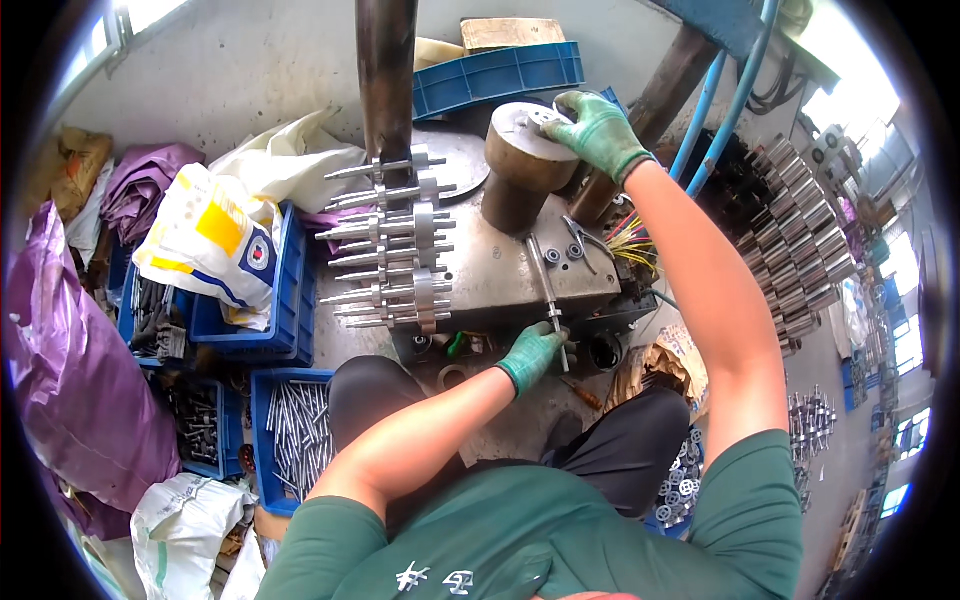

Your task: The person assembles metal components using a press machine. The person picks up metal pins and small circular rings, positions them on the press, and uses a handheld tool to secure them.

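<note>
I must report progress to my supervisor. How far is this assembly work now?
Done: a row of assembled shafts lies on the machine table. In hand: the left hand grips a metal rod; the right hand presses on the round fixture. Left: a blue crate of loose rods.

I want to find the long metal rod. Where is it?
In the head view, the long metal rod lies on the grey machine table, centre-right, its near end gripped by the left hand, beside the brown cylinder.
</note>
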The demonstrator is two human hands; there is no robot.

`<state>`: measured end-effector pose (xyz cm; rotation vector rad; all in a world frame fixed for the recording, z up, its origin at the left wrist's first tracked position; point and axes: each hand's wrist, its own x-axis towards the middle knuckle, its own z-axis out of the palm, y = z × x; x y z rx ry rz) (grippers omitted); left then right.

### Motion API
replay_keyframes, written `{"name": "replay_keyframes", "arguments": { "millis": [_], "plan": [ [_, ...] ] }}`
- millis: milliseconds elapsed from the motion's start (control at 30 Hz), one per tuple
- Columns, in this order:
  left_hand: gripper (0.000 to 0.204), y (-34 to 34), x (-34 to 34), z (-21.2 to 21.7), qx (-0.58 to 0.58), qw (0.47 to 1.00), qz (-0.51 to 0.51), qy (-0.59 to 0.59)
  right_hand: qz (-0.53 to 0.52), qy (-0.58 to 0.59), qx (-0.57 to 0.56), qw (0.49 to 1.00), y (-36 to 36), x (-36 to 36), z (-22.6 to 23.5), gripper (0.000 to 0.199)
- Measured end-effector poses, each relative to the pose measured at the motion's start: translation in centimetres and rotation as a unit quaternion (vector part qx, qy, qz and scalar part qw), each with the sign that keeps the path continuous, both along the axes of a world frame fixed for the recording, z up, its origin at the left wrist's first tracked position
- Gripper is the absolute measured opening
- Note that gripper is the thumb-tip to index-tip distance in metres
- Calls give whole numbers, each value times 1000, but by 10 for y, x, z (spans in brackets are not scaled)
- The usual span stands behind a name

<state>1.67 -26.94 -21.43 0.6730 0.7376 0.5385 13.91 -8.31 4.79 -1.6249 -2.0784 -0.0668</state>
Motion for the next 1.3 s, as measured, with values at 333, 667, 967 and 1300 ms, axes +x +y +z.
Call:
{"name": "replay_keyframes", "arguments": {
  "millis": [333, 667, 967, 1300],
  "plan": [
    [22, -1, -17, -8, 27, 999, 31, -28, 67, -250, -75, 963, -190, 94, 21, 34],
    [36, 19, -48, 40, 473, 851, 107, 201, -108, -229, -188, 949, -351, 196, 3, 33],
    [45, 102, -55, 188, 502, 824, 263, -6, -209, -152, -63, 964, -381, 217, -14, 33],
    [36, 229, -17, 239, 471, 799, 371, 29, -179, 10, 230, 956, -265, 240, 16, 44]
  ]
}}
